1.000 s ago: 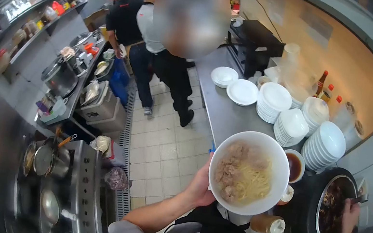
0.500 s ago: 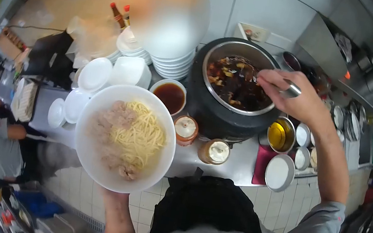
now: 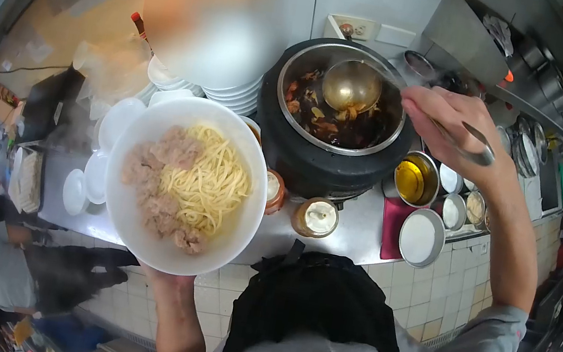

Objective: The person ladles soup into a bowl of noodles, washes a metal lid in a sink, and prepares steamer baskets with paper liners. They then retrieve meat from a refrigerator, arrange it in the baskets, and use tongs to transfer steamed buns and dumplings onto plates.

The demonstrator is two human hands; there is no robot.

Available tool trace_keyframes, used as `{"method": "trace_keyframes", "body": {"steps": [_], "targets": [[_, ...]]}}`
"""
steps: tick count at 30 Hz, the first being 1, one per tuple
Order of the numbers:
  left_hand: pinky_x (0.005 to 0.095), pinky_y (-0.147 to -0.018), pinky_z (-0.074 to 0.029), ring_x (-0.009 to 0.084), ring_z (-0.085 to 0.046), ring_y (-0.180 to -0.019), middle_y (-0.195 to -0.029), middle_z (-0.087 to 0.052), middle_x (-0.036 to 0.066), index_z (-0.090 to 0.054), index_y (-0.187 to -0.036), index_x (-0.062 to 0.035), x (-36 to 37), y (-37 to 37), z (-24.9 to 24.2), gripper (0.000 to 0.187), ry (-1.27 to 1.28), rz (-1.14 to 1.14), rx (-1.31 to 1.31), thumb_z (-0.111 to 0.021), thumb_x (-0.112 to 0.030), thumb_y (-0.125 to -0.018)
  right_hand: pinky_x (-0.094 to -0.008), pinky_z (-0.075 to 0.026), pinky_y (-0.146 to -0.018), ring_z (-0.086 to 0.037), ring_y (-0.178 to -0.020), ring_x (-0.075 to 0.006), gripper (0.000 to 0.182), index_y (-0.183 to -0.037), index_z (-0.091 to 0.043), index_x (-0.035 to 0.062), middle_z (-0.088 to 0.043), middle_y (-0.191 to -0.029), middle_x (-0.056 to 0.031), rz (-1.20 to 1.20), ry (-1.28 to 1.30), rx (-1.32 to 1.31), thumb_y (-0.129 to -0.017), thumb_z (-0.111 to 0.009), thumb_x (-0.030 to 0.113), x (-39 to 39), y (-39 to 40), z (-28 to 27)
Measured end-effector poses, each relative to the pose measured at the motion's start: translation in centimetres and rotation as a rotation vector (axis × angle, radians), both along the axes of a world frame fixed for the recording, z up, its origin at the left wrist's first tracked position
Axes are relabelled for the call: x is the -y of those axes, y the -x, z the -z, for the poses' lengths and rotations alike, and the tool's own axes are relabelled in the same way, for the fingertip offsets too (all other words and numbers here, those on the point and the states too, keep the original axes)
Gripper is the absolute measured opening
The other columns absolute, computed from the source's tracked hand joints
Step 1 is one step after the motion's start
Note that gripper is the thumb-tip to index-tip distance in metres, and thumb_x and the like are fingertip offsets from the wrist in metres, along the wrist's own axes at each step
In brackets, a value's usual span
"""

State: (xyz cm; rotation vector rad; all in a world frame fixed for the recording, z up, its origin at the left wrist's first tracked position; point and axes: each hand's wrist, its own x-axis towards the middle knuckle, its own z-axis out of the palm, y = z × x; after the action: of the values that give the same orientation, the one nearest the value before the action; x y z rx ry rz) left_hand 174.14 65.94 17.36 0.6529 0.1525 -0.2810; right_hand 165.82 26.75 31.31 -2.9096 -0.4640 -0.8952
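My left hand [image 3: 166, 276] is under a white bowl [image 3: 112, 201], its fingers mostly hidden by the bowl. Yellow noodles [image 3: 211, 179] lie on the right side of the bowl, with pale cooked meat [image 3: 165, 157] on the left. My right hand [image 3: 448, 125] is closed round the handle of a metal ladle [image 3: 351, 86]. The ladle's bowl is over the dark broth [image 3: 326, 128] with brown and yellowish pieces, inside a big black pot [image 3: 278, 150] with a metal rim.
Stacked white plates [image 3: 235, 95] stand left of the pot. Two jars, one a brown jar [image 3: 317, 218], sit in front of it. Right are a pan of yellow liquid [image 3: 413, 178], a container of white powder [image 3: 422, 238] and small bowls. People [image 3: 2, 264] stand at far left.
The ladle's bowl has come up out of the dark broth into view. My right hand has tilted the handle. The noodle bowl stands slightly higher and further left in view.
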Motion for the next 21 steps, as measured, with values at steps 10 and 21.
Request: {"method": "trace_keyframes", "body": {"steps": [10,21], "targets": [[0.0519,-0.109,-0.043,0.0355,-0.048,-0.133,-0.147,-0.046,0.015,-0.038,-0.15,-0.0059,0.2,-0.2,-0.1,0.064,-0.009,0.046,0.002,-0.043,-0.048,-0.101,-0.0461,-0.05,-0.052,-0.059,-0.053,-0.0387,0.041,-0.073,-0.065,0.0057,-0.058,-0.055,-0.015,0.161,0.164,-0.085,-0.098,-0.06,0.038,0.6,-3.6,-0.5],[0.054,-0.113,-0.039,0.0354,-0.043,-0.138,-0.151,-0.043,0.014,-0.037,-0.152,-0.0075,0.7,-0.4,0.0,0.068,0.039,0.118,0.021,-0.048,-0.05,-0.1,-0.0493,-0.053,-0.064,-0.062,-0.061,-0.0432,0.052,-0.073,-0.068,-0.005,-0.059,-0.06,-0.0248,0.328,-0.036,-0.342,-0.101,-0.048,0.034,0.6,-7.8,-2.2]]}}
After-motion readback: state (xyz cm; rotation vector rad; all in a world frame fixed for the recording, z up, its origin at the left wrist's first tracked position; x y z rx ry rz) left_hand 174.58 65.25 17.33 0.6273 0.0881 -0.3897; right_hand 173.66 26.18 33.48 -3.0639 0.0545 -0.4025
